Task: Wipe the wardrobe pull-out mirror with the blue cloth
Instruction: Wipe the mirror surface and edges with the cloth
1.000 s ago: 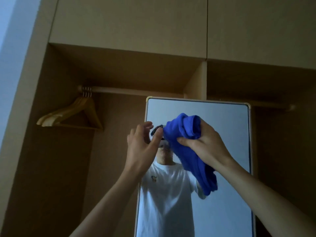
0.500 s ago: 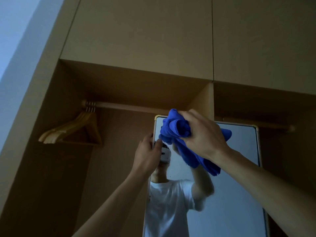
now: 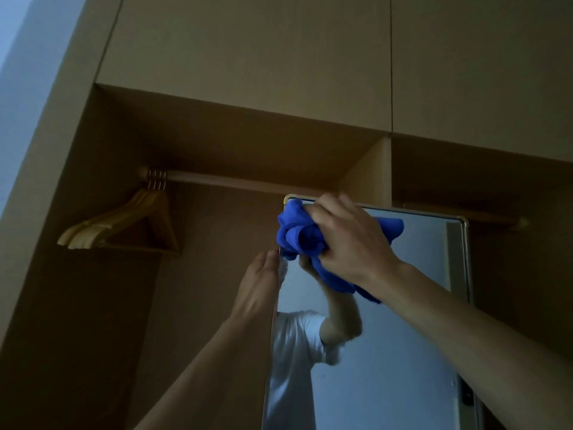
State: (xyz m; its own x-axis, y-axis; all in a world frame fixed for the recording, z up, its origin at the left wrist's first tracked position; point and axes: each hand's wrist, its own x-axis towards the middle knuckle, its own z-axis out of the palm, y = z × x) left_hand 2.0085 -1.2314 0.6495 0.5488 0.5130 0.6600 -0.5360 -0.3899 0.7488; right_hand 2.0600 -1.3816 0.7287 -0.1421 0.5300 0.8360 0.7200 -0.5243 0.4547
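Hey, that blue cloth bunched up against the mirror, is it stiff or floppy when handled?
Probably floppy: the bunched blue cloth folds into soft rolls in the right hand, and its loose end droops below the wrist. Likely light, since one hand holds it overhead. It may slide easily on the smooth gold-framed mirror.

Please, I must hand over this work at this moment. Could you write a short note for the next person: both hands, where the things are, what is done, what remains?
Right hand: grips the bunched blue cloth and holds it against the mirror at its top left corner.
Left hand: fingers straight, rests against the mirror's left edge, just below the cloth.
Done: the mirror is out and the cloth is at the top corner. How much glass is already clean cannot be told.
Left: wipe across the top, then down the rest of the glass.
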